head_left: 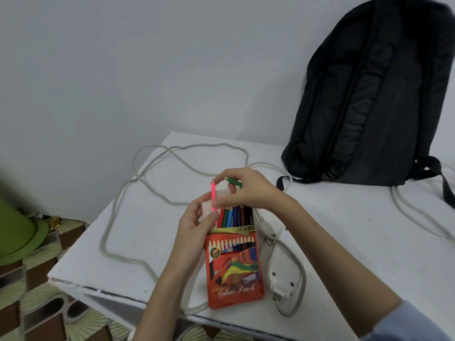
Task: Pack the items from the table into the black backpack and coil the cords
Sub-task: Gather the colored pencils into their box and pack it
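Note:
A red colour pencil box (pixel 235 271) lies open on the white table (pixel 357 242), with several pencils standing out of its top. My left hand (pixel 197 222) holds the box's open flap at the upper left. My right hand (pixel 246 188) pinches a pink pencil (pixel 213 198) upright over the box and also grips a short green pencil (pixel 234 181). The black backpack (pixel 374 94) stands upright at the back right against the wall. A long white cord (pixel 118 212) sprawls in loops over the table. Its power strip (pixel 280 279) and plug (pixel 267 232) lie right of the box.
The table's front left edge (pixel 98 289) runs close to my left forearm. Beyond it is a patterned floor (pixel 49 303) with a green object (pixel 19 232) at the far left. A backpack strap (pixel 445 188) trails on the table at the right, over the cord.

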Demonstrator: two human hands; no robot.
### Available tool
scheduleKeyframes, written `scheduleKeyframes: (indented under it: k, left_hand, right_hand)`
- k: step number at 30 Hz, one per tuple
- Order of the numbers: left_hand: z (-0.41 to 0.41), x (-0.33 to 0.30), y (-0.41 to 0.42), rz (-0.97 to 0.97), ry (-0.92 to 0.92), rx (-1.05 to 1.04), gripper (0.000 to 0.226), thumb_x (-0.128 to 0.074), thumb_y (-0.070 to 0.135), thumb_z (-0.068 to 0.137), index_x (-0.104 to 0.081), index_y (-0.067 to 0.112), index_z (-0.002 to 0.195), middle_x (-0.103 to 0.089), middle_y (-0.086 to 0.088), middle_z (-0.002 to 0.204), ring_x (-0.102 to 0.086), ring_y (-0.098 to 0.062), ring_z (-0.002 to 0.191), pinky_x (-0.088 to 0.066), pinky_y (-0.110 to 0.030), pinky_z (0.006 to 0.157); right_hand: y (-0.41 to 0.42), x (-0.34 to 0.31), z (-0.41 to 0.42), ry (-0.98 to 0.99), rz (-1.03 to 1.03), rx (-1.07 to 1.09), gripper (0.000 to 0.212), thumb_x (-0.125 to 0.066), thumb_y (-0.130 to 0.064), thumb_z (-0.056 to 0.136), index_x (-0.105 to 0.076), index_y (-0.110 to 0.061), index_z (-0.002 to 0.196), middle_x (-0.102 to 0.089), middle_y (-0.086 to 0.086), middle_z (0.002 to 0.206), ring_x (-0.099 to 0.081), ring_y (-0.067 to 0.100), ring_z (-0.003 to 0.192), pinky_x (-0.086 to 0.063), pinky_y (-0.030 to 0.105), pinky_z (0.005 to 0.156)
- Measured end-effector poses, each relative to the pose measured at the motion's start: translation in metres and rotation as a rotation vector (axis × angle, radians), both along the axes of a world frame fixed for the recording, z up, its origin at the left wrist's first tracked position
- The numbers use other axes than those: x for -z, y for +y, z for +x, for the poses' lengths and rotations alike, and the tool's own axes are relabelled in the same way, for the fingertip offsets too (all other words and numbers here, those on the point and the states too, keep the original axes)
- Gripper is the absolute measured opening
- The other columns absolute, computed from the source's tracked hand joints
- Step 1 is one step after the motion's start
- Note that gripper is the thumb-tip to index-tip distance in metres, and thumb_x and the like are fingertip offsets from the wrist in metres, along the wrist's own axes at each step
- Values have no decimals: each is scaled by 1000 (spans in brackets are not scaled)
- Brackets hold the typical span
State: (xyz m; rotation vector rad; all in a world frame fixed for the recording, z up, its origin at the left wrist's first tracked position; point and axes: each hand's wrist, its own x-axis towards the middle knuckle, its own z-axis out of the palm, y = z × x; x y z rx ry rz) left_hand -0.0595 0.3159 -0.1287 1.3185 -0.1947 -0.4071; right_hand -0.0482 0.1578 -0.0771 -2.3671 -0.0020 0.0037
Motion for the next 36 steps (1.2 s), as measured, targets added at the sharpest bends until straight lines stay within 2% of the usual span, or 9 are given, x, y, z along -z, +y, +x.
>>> scheduleKeyframes:
  k: [2, 4, 6, 8, 10, 19, 25, 32, 36]
  left_hand:
    - [0, 0, 0, -3, 10, 3, 31, -51, 5, 93, -56, 22, 118, -71, -4, 98, -71, -20, 72, -55, -24, 54]
    - [1, 1, 1, 4, 19, 10, 34, -50, 2, 92, -55, 23, 118, -70, -4, 102, -71, -19, 72, -55, -24, 53]
    - [1, 2, 1, 8, 22, 27, 39, -49, -2, 91, -55, 23, 120, -70, -5, 104, -71, -20, 73, -56, -25, 54]
    - [2, 3, 2, 12, 22, 44, 44, -47, -6, 90, -54, 23, 123, -70, -5, 105, -71, -22, 76, -56, -28, 56]
    - [2, 3, 1, 11, 22, 49, 47, -44, -9, 90, -53, 22, 124, -69, -2, 106, -70, -22, 78, -56, -28, 55]
    - [-1, 0, 0, 15, 25, 59, 48, -43, -10, 90, -51, 22, 125, -66, -1, 110, -70, -22, 81, -55, -27, 54]
    - [-4, -5, 0, 15, 20, 72, 49, -43, -11, 90, -50, 21, 127, -66, -3, 111, -70, -20, 80, -55, -29, 56]
    - [-11, -22, -8, 22, 3, 136, 50, -46, -10, 89, -51, 25, 125, -64, -4, 113, -71, -21, 79, -57, -31, 57]
    - [-21, -34, -18, 10, -3, 174, 49, -48, -10, 88, -54, 27, 119, -67, 0, 108, -71, -22, 78, -58, -29, 57]
  right_hand:
    - [0, -4, 1, -32, 176, 120, 27, -52, -42, 91, -60, -22, 109, -54, -7, 79, -47, 7, 62, -38, 21, 58]
    - [-2, -12, 0, 8, 476, 201, 24, -37, -28, 100, -57, -16, 102, -49, -4, 78, -40, 7, 51, -31, 20, 50]
    - [-6, -19, -5, 16, 657, 130, 21, -38, -13, 100, -58, -14, 94, -48, 2, 79, -45, 10, 53, -39, 22, 50]
    - [-9, -20, -13, -6, 722, 18, 15, -48, -7, 96, -62, -13, 96, -55, 4, 82, -57, 14, 67, -53, 28, 65]
    - [-9, -20, -18, -28, 784, -25, 12, -56, -5, 91, -64, -11, 98, -65, 6, 81, -64, 16, 76, -56, 30, 78]
    - [-11, -8, -22, -99, 652, 99, 9, -66, -6, 84, -65, -14, 88, -73, 6, 79, -67, 12, 74, -55, 22, 71]
    - [-13, -3, -26, -114, 685, 135, 9, -67, -6, 82, -64, -12, 88, -71, 14, 86, -66, 16, 75, -55, 24, 71]
    - [-27, -2, -41, -207, 769, 215, 12, -67, -2, 82, -65, -6, 94, -65, 9, 79, -66, 10, 65, -56, 22, 66]
    - [-36, -9, -52, -245, 723, 202, 15, -67, -1, 82, -65, -6, 96, -66, 6, 77, -64, 9, 63, -55, 21, 64]
